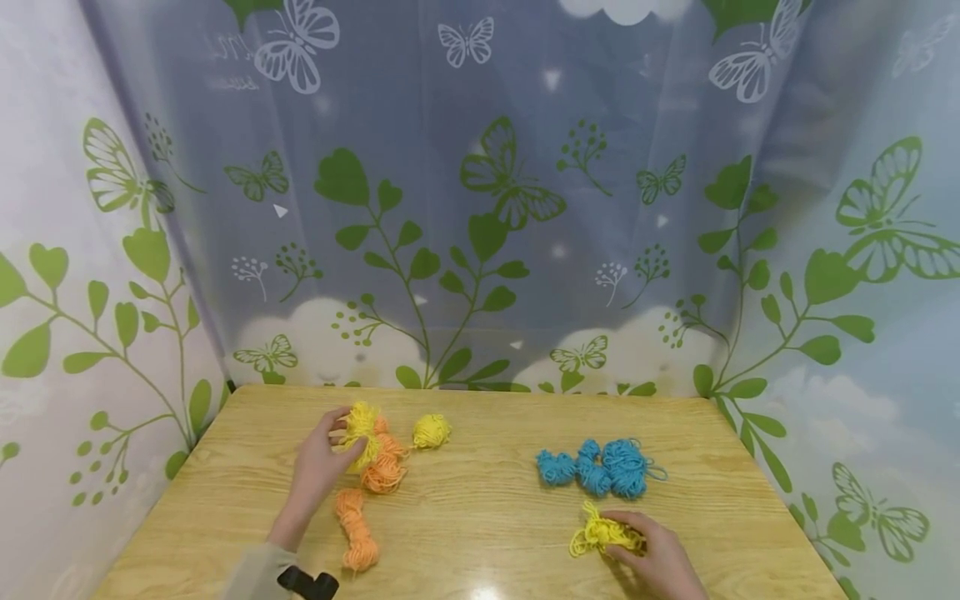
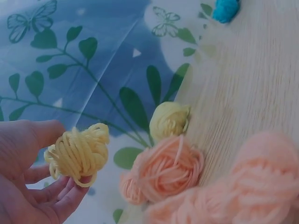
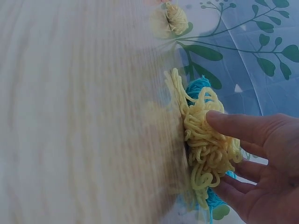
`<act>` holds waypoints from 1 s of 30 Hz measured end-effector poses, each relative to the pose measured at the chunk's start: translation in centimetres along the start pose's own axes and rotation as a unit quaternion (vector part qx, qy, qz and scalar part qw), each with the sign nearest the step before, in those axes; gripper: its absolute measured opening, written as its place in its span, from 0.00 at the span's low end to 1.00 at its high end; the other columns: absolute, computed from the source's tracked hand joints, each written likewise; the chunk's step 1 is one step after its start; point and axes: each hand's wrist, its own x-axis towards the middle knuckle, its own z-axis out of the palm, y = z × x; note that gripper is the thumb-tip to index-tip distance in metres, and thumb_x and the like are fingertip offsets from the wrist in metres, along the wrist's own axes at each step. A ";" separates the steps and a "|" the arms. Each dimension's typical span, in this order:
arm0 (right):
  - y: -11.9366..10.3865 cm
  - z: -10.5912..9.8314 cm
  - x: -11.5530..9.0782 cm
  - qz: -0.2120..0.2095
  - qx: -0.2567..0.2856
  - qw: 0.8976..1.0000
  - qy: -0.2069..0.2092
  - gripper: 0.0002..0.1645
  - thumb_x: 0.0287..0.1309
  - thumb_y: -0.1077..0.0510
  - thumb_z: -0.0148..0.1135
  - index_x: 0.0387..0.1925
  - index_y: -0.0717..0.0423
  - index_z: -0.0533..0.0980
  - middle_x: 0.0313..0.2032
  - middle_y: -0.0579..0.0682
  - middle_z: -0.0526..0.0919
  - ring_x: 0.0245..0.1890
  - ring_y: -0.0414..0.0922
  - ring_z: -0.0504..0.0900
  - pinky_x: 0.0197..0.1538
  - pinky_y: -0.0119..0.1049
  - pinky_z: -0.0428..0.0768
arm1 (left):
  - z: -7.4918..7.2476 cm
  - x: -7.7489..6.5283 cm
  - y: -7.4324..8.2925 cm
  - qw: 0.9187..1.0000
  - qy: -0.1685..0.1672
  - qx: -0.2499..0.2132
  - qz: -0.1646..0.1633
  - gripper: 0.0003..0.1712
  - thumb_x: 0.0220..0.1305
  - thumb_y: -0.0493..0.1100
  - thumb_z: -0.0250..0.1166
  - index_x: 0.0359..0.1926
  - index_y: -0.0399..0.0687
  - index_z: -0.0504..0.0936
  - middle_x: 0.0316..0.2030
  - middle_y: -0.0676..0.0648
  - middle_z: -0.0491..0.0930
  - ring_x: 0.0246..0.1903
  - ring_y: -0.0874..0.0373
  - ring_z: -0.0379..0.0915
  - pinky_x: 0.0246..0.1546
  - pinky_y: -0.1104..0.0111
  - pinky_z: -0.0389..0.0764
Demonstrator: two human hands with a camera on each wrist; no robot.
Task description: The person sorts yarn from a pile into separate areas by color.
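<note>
With our two hands well apart, our left hand (image 1: pixel 321 457) grips a yellow bundle (image 1: pixel 362 437) toward the far left corner of the table (image 1: pixel 472 500), and our right hand (image 1: pixel 663 557) pinches a loopy yellow tangle (image 1: pixel 602 533) toward the right edge. Around these we see orange yarn (image 1: pixel 384 475) and a yellow ball (image 1: pixel 431 432) near the far edge, an orange skein (image 1: pixel 356 532) toward the left edge, and blue yarn (image 1: pixel 624 468) beyond our right hand.

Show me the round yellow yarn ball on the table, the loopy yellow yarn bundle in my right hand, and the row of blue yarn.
Round yellow yarn ball (image 1: pixel 431 432): head view, its middle.
Loopy yellow yarn bundle (image 3: pixel 208 140): right wrist view, its looped middle.
Row of blue yarn (image 1: pixel 593 477): head view, middle bundle.
</note>
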 end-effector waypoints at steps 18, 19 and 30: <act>0.1 0.1 -0.2 -0.006 0.014 1.000 -0.005 0.28 0.53 0.54 0.76 0.57 0.48 0.82 0.57 0.53 0.84 0.56 0.58 0.81 0.52 0.52 0.83 | 4.0 -1.1 1.8 0.999 -0.011 0.003 0.052 0.32 0.63 0.38 0.71 0.66 0.38 0.73 0.55 0.35 0.79 0.52 0.38 0.78 0.51 0.48 0.81; 0.1 0.0 -0.2 -0.005 0.015 1.000 -0.007 0.28 0.53 0.54 0.77 0.57 0.49 0.81 0.57 0.54 0.83 0.56 0.58 0.81 0.51 0.52 0.83 | 4.3 -1.2 1.8 0.998 -0.010 0.003 0.055 0.31 0.63 0.38 0.71 0.66 0.38 0.74 0.55 0.35 0.79 0.51 0.39 0.78 0.50 0.48 0.81; 0.1 -0.2 -0.4 -0.008 0.026 1.000 -0.014 0.27 0.55 0.53 0.76 0.57 0.50 0.82 0.57 0.56 0.83 0.55 0.60 0.81 0.49 0.51 0.85 | 6.7 -2.0 2.7 0.997 -0.022 -0.009 0.072 0.30 0.60 0.38 0.73 0.63 0.40 0.77 0.49 0.39 0.82 0.46 0.44 0.80 0.45 0.53 0.84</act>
